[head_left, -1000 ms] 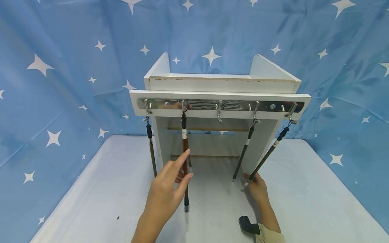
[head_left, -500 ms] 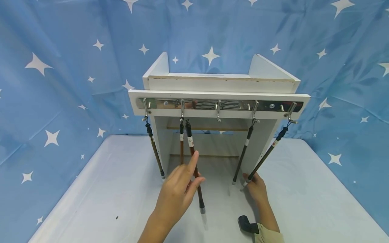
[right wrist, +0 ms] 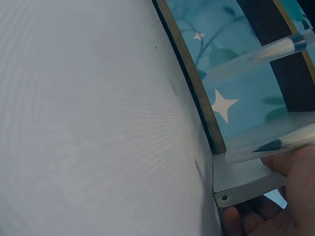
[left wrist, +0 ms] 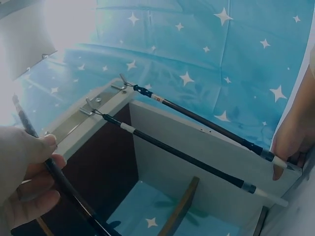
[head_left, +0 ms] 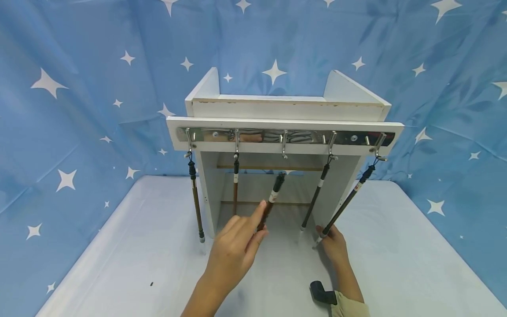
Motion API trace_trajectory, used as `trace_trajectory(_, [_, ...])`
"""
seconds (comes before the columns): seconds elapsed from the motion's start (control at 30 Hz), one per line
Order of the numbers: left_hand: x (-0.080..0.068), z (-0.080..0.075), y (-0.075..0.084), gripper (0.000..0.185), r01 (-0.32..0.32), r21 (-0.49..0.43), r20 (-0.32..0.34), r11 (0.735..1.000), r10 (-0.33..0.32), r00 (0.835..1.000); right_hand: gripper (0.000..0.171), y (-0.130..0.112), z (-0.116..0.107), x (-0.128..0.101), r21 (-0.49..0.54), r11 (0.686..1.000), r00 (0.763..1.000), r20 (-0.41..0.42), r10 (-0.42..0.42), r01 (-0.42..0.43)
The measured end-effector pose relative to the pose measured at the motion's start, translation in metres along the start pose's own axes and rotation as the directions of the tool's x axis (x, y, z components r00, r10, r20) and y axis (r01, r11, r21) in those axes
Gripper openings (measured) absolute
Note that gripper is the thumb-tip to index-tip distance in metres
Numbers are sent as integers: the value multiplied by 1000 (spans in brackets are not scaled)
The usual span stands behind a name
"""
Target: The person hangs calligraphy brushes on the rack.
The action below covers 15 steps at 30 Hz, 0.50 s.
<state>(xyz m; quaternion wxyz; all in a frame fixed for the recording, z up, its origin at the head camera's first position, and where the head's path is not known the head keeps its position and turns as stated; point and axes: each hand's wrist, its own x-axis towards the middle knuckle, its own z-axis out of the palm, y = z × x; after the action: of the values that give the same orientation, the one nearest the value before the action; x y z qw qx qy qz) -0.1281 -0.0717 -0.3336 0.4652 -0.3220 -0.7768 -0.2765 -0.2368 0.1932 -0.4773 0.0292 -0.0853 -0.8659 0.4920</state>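
Note:
My left hand [head_left: 233,251] pinches a brown calligraphy brush [head_left: 273,197] between thumb and fingers. Its black top leans right, free of the hooks, below the bare middle hook [head_left: 284,147]. In the left wrist view, thumb and fingertips meet around the dark handle [left wrist: 71,191]. My right hand [head_left: 336,248] grips the lower end of the right side panel of a white shelf unit [head_left: 289,110]; the right wrist view has the thumb and fingers on either side of that panel [right wrist: 251,189]. The held brush's lower end is hidden behind the left hand in the head view.
Other brushes hang by loops from the metal hook rail [head_left: 261,135]: a far-left brush [head_left: 196,198], a second brush [head_left: 235,180], a fourth-hook brush [head_left: 317,193] and a far-right brush [head_left: 350,198]. A white cloth [head_left: 119,264] covers the table; starry blue fabric [head_left: 99,88] hangs behind.
The brush in my left hand has come off the second hook, moved right and tilted its top rightward. Another brush stays on that hook. The far-left brush sways; my right hand keeps its place.

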Motion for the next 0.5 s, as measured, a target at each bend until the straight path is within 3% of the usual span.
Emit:
trace_trajectory(0.1, [0, 2, 1, 41, 57, 18, -16, 998, -57, 998, 55, 0, 0, 0, 1, 1000, 1000, 0, 7, -7])
trace_trajectory(0.23, [0, 2, 1, 43, 137, -34, -42, 990, -138, 989, 53, -1, 1, 0, 4, 1000, 1000, -5, 9, -9])
trace_trajectory(0.5, [1, 4, 1, 57, 179, -62, -58, 982, -183, 981, 53, 1, 1, 0, 15, 1000, 1000, -14, -1, 1])
